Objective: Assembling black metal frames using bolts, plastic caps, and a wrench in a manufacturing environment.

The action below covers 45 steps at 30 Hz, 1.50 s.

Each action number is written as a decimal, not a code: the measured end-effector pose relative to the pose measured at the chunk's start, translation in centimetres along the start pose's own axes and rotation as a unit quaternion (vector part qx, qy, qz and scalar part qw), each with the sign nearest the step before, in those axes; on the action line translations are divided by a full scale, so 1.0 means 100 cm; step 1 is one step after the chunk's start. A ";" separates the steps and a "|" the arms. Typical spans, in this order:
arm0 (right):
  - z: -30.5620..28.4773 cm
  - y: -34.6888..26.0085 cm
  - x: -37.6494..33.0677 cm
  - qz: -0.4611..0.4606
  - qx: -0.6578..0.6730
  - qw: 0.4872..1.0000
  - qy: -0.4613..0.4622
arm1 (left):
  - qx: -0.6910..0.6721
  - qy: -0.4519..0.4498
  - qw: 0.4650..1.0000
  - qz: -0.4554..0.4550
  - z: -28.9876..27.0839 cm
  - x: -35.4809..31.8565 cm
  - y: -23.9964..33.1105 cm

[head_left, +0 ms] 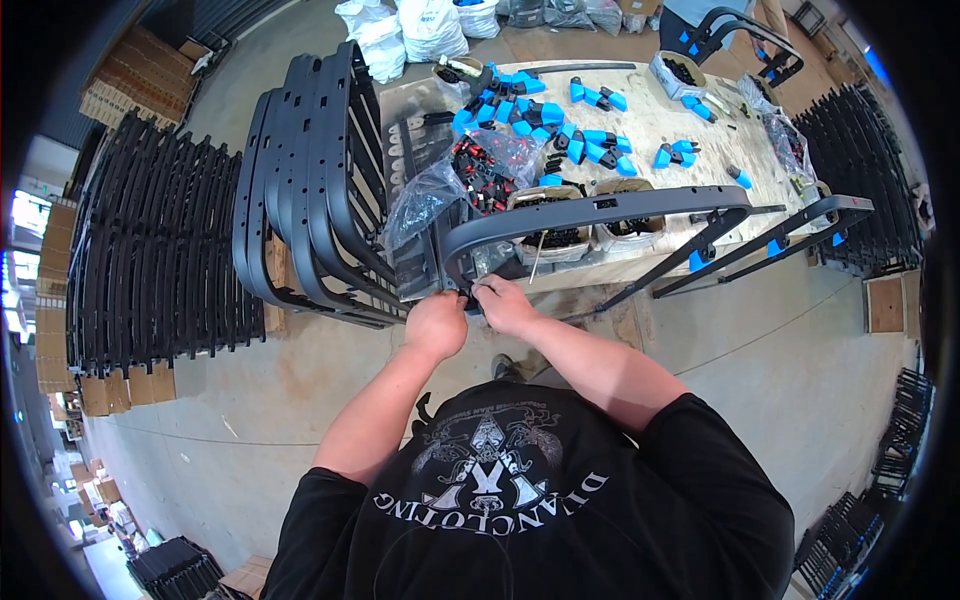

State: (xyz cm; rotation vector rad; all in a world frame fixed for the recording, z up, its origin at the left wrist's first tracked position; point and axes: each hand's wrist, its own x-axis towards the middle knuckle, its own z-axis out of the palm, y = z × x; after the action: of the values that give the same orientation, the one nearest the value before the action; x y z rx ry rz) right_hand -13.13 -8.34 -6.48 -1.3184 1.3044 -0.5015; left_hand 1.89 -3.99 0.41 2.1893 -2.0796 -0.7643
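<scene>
A dark grey curved frame lies along the near edge of the table, its bent left end coming down in front of me. My left hand is closed at that end, its fingertips on the bar. Just to the right, my right hand is closed against the same end, thumb and fingers drawn together. Whatever small part may lie between the fingers is hidden. Beyond my hands, a clear plastic bag holds red and black small parts. Tubs of small black parts stand behind the bar.
Blue and black pieces are scattered over the wooden table. Similar frames lean upright at the left, beside a tall stack of black frames. Another frame juts past the table's right end. A person stands across the table.
</scene>
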 end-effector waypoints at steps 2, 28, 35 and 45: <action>-0.001 -0.004 0.002 0.032 -0.052 0.998 -0.031 | 0.003 -0.003 1.000 -0.003 0.000 0.001 0.000; 0.022 0.003 -0.009 0.011 -0.051 0.996 0.067 | 0.017 -0.001 1.000 -0.007 0.000 0.000 0.002; 0.003 -0.037 -0.012 0.265 0.140 0.953 -0.040 | 0.024 -0.004 1.000 -0.012 -0.004 0.000 0.005; -0.101 -0.054 0.047 0.003 -0.428 0.887 0.176 | 0.008 -0.008 1.000 -0.027 0.004 0.001 0.001</action>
State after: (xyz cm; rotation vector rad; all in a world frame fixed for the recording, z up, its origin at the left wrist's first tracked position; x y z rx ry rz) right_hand -18.56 -18.02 -1.03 -2.0001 1.9536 -0.1389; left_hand 1.64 -3.96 0.05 2.2654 -2.0487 -0.7752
